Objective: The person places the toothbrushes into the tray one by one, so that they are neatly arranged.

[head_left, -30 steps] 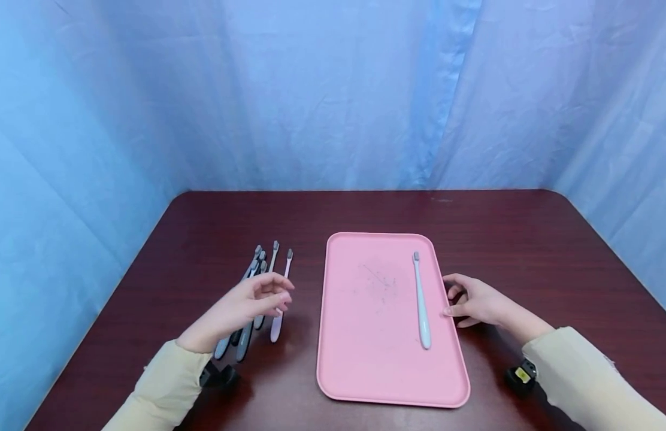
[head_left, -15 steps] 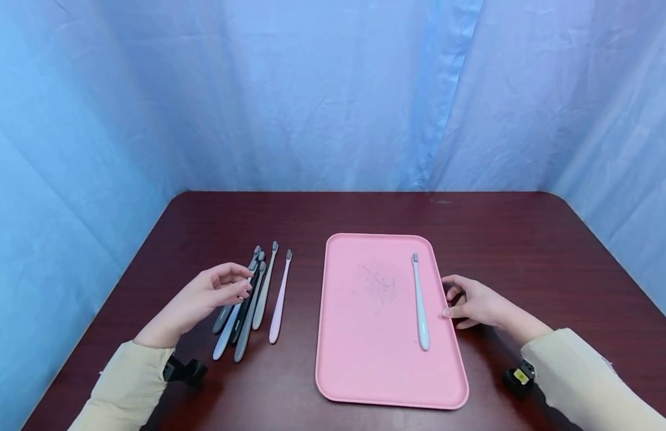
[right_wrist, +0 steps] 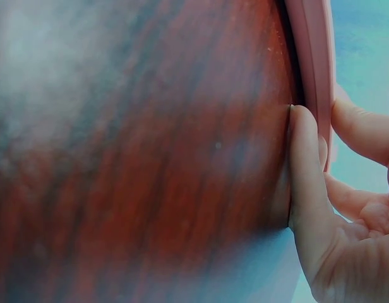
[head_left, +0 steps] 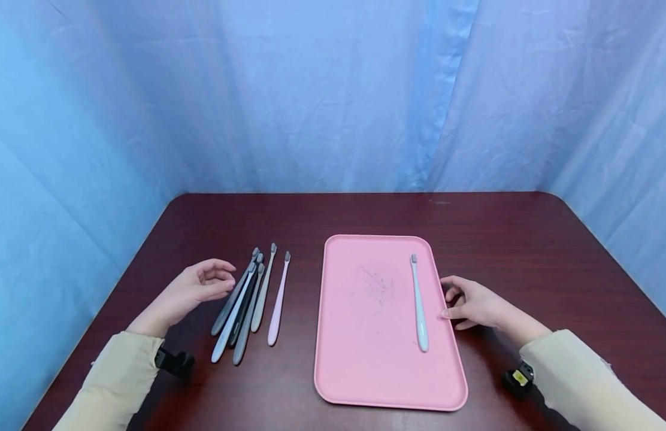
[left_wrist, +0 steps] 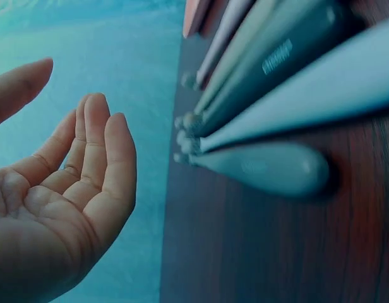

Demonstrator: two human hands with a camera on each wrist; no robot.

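A pink tray (head_left: 365,359) lies on the dark red table (head_left: 500,239), and one pale blue toothbrush (head_left: 418,305) lies along its right side. Left of the tray is a loose bunch of several toothbrushes (head_left: 247,302), grey, pale blue and beige, with a pink toothbrush (head_left: 278,302) lying apart on the right. My left hand (head_left: 195,287) rests on the table just left of the bunch, fingers loosely curled, holding nothing; its palm (left_wrist: 62,196) faces the brush handles (left_wrist: 270,167). My right hand (head_left: 473,302) rests at the tray's right edge (right_wrist: 317,76), thumb (right_wrist: 302,170) touching the rim.
Blue cloth (head_left: 333,90) hangs behind and to both sides of the table. Small black wrist cameras (head_left: 173,361) sit on both cream sleeves. Bare table lies beyond the tray and to its right.
My left hand has drawn back to the left, from over the toothbrush handles to the table beside them. The right hand and the tray have stayed put.
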